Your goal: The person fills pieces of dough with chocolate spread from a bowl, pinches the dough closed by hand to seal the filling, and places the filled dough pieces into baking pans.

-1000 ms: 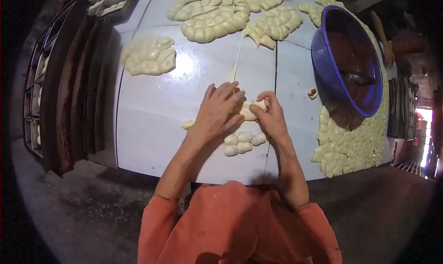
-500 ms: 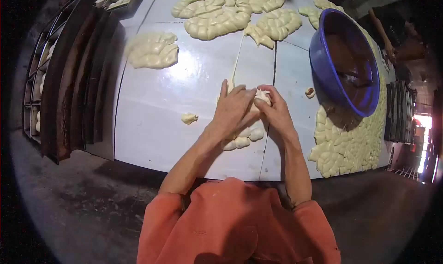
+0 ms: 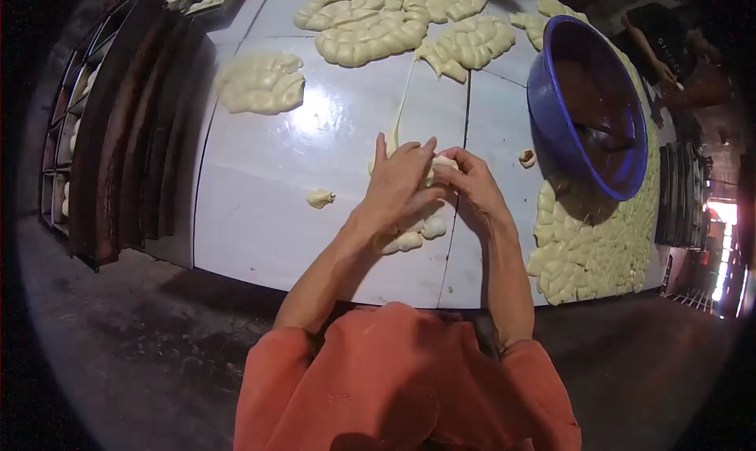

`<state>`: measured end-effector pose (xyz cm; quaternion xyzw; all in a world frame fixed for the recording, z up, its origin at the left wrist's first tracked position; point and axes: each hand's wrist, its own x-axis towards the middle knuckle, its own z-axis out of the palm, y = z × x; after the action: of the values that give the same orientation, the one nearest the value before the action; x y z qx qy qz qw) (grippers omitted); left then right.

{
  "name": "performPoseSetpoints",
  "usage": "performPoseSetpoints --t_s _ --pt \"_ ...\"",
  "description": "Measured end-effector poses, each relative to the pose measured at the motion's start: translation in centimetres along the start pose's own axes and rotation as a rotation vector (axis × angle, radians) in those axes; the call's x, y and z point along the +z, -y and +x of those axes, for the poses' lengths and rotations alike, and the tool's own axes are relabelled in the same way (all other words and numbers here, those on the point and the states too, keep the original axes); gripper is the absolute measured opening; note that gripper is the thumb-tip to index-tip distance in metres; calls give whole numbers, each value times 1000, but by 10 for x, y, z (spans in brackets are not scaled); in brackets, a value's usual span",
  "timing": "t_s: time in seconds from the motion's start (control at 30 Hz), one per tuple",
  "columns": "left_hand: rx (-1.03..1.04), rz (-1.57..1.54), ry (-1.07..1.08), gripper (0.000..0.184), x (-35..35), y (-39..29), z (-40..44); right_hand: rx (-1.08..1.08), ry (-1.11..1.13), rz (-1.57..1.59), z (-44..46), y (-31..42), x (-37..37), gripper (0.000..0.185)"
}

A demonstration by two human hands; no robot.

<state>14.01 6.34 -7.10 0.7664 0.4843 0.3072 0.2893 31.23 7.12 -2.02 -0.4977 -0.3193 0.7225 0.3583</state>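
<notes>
Over the middle of the white table, both my hands meet on a small piece of dough (image 3: 443,163). Thumb and fingers of my right hand (image 3: 479,187) pinch it from the right. My left hand (image 3: 398,181) curls round its left side, one digit sticking up; the palm side is hidden. A thin dough strip (image 3: 404,104) runs from beside my left hand toward the far dough. Several small dough balls (image 3: 409,241) lie just below my hands, partly covered. One loose dough lump (image 3: 320,198) sits to the left.
A purple basin (image 3: 538,96) with brown filling stands at right, beside a sheet of portioned dough (image 3: 591,254). More dough masses (image 3: 370,41) and a separate dough slab (image 3: 260,83) lie farther off. Dark racks (image 3: 118,136) flank the left edge. Another person's arm (image 3: 654,57) shows at far right.
My right fingers have closed in more tightly on the dough piece, shifting slightly left. My left hand has turned a little. The other person's arm has moved slightly.
</notes>
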Motion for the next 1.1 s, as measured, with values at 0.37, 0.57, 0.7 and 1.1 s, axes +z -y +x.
performPoseSetpoints --t_s 0.37,0.57,0.7,1.1 --pt "103 313 -108 29 23 17 5 -173 163 -123 -8 7 -35 10" --pt "-91 183 144 60 2 5 12 -265 55 205 -33 33 -52 40" --pt "-114 -239 184 69 -19 -36 28 -270 -30 138 -25 14 -59 33" --pt "82 -544 -219 78 41 -101 50 -664 -499 -491 -66 26 -69 23"
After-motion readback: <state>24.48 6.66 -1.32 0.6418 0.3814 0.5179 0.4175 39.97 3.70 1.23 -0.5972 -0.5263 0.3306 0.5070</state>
